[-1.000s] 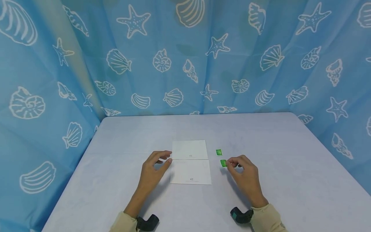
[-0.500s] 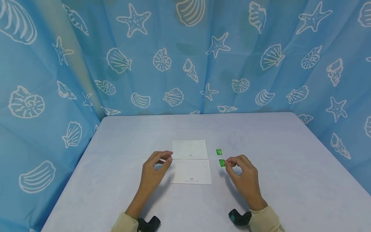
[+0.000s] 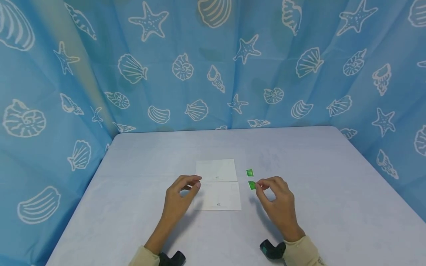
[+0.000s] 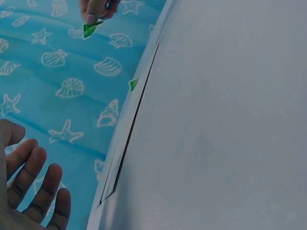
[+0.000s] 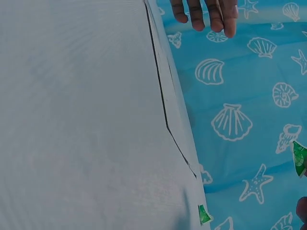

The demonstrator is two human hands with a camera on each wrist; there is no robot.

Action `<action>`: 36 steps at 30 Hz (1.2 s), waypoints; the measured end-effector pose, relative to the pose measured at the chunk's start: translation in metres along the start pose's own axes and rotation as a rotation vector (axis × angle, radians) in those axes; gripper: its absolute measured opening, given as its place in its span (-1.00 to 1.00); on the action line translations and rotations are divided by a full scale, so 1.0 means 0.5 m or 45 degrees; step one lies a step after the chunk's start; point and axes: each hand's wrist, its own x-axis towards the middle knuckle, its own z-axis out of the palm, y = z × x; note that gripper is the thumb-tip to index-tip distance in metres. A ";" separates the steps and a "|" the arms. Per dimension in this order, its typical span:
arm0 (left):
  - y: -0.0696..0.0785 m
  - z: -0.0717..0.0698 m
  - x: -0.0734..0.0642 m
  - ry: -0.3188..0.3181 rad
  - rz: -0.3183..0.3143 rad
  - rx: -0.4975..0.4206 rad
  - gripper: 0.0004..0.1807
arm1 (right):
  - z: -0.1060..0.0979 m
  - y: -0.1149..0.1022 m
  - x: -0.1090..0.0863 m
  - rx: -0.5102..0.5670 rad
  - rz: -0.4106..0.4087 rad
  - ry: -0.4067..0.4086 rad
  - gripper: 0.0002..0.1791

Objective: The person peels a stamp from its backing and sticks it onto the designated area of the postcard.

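Right hand [image 3: 277, 203] pinches a green sticker [image 3: 252, 185] by one edge above the tabletop [image 3: 149, 155], beside white cards [image 3: 220, 193]; probably light and flimsy, best held edgewise; left hand [image 3: 180, 197], fingers loosely parted, holds nothing

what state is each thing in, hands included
Near green sticker: held up off the table
Far green sticker: lying on the table, unheld
Near white card: lying unheld
Far white card: lying unheld
Left hand: fingers apart, holding nothing
Right hand: pinching the near green sticker
Blue curtain: hanging, creased
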 end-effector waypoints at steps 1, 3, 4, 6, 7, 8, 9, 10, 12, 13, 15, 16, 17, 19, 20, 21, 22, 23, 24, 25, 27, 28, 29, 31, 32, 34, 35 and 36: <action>0.002 0.002 -0.001 -0.004 -0.001 -0.001 -0.82 | 0.000 -0.001 0.000 0.010 -0.009 0.002 -0.77; 0.004 0.006 -0.003 -0.013 0.003 -0.005 -0.83 | 0.000 -0.001 0.001 0.019 -0.043 0.018 -0.78; 0.005 0.008 -0.004 -0.018 0.006 -0.008 -0.83 | 0.000 -0.002 0.002 0.023 -0.056 0.023 -0.78; 0.008 0.012 -0.006 -0.031 0.021 -0.023 -0.84 | 0.001 -0.003 0.002 0.025 -0.085 0.037 -0.79; 0.010 0.014 -0.007 -0.035 0.027 -0.031 -0.84 | 0.003 -0.002 0.003 0.025 -0.102 0.043 -0.79; 0.010 0.016 -0.008 -0.040 0.033 -0.036 -0.84 | 0.003 -0.002 0.003 0.029 -0.114 0.047 -0.80; 0.010 0.018 -0.008 -0.044 0.036 -0.040 -0.84 | 0.004 -0.001 0.004 0.030 -0.121 0.046 -0.82; 0.010 0.020 -0.009 -0.046 0.035 -0.040 -0.84 | 0.005 -0.001 0.004 0.033 -0.129 0.046 -0.84; 0.008 0.024 -0.010 -0.043 0.034 -0.042 -0.84 | 0.007 0.001 0.006 0.045 -0.151 0.050 -0.87; 0.008 0.026 -0.010 -0.040 0.032 -0.043 -0.84 | 0.008 0.001 0.007 0.050 -0.158 0.051 -0.88; 0.006 0.030 -0.010 -0.031 0.033 -0.051 -0.83 | 0.009 0.001 0.008 0.055 -0.170 0.052 -0.89; 0.005 0.032 -0.010 -0.027 0.035 -0.054 -0.83 | 0.010 0.001 0.009 0.059 -0.175 0.054 -0.89; 0.005 0.034 -0.010 -0.024 0.038 -0.057 -0.82 | 0.010 0.000 0.010 0.063 -0.179 0.056 -0.89; 0.005 0.036 -0.009 -0.024 0.040 -0.055 -0.82 | 0.011 -0.001 0.012 0.061 -0.183 0.060 -0.89; 0.007 0.037 -0.009 -0.025 0.039 -0.050 -0.82 | 0.012 -0.001 0.012 0.057 -0.184 0.060 -0.89; 0.008 0.038 -0.009 -0.031 0.036 -0.043 -0.83 | 0.012 -0.001 0.013 0.057 -0.187 0.063 -0.89; 0.010 0.038 -0.008 -0.039 0.033 -0.038 -0.83 | 0.012 -0.002 0.014 0.058 -0.192 0.067 -0.89; 0.012 0.038 -0.008 -0.047 0.028 -0.034 -0.84 | 0.013 -0.002 0.015 0.058 -0.196 0.069 -0.89; 0.014 0.038 -0.009 -0.057 0.023 -0.028 -0.85 | 0.013 -0.002 0.015 0.059 -0.200 0.071 -0.89; 0.017 0.038 -0.009 -0.068 0.019 -0.023 -0.85 | 0.013 -0.003 0.015 0.058 -0.205 0.070 -0.89; 0.020 0.039 -0.011 -0.085 0.010 -0.021 -0.85 | 0.014 -0.003 0.016 0.063 -0.216 0.070 -0.89; 0.021 0.039 -0.012 -0.091 0.008 -0.025 -0.86 | 0.014 -0.003 0.017 0.066 -0.222 0.069 -0.88; 0.023 0.040 -0.013 -0.095 0.005 -0.028 -0.86 | 0.015 -0.004 0.017 0.064 -0.228 0.065 -0.87; 0.026 0.042 -0.015 -0.104 0.004 -0.042 -0.86 | 0.017 -0.006 0.018 0.059 -0.242 0.061 -0.85; 0.027 0.043 -0.015 -0.106 0.006 -0.052 -0.87 | 0.018 -0.007 0.019 0.058 -0.252 0.061 -0.85; 0.028 0.046 -0.017 -0.112 0.019 -0.073 -0.87 | 0.019 -0.009 0.022 0.051 -0.275 0.064 -0.83; 0.029 0.047 -0.017 -0.115 0.025 -0.078 -0.87 | 0.020 -0.011 0.023 0.045 -0.286 0.066 -0.82; 0.029 0.048 -0.018 -0.116 0.032 -0.084 -0.87 | 0.020 -0.012 0.024 0.041 -0.295 0.069 -0.81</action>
